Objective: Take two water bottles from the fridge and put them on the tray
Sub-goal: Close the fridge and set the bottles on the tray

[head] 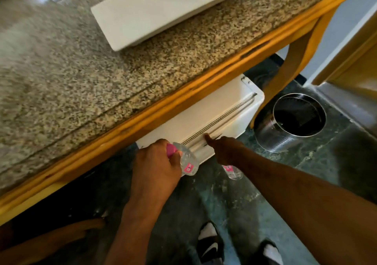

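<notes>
A white mini fridge (216,109) stands under the granite counter (81,77), and I see its top edge and door from above. My left hand (155,167) grips a clear water bottle (187,162) with a pink cap and pink label, just in front of the fridge. My right hand (224,150) touches the fridge's front top edge with one outstretched digit. A second water bottle (234,172) with a pink label hangs below that hand, apparently held in its hidden fingers. The white rectangular tray (142,24) lies on the counter, up and to the left of the fridge.
A steel waste bin (293,122) stands on the dark green floor right of the fridge. A curved wooden table leg (293,61) rises between them. The counter has an orange wooden edge (142,114). My feet in black slippers (210,244) are below.
</notes>
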Action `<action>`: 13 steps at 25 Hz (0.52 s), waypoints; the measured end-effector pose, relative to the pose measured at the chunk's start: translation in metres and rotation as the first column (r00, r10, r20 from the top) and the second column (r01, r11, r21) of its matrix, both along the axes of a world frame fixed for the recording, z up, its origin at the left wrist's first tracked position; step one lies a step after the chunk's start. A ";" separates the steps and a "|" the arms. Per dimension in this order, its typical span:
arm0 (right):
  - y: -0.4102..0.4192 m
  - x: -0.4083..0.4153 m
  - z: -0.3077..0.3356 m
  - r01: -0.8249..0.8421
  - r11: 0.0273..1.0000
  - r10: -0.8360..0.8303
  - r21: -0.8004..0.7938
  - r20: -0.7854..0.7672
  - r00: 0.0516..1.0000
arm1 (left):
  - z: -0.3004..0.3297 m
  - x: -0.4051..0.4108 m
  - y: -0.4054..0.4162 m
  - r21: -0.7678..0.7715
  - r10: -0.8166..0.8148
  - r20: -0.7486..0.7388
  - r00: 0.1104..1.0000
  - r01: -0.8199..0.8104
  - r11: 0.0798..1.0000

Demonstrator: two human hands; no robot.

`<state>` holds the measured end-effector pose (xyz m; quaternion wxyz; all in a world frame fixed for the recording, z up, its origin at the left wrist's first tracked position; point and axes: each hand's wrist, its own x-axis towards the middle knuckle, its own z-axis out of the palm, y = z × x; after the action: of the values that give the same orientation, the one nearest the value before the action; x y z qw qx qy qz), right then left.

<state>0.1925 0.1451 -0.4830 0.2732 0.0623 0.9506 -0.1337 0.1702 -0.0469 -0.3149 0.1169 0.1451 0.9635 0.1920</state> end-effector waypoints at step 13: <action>0.025 0.056 0.340 -0.201 0.974 0.145 -0.108 -0.388 0.910 | 0.194 0.044 0.019 0.007 -0.166 -0.105 0.980 0.168 0.986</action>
<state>0.2486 0.1703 -0.1432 0.0996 -0.0694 0.9748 -0.1872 0.2141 -0.0284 -0.1207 0.0813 0.2363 0.9511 0.1813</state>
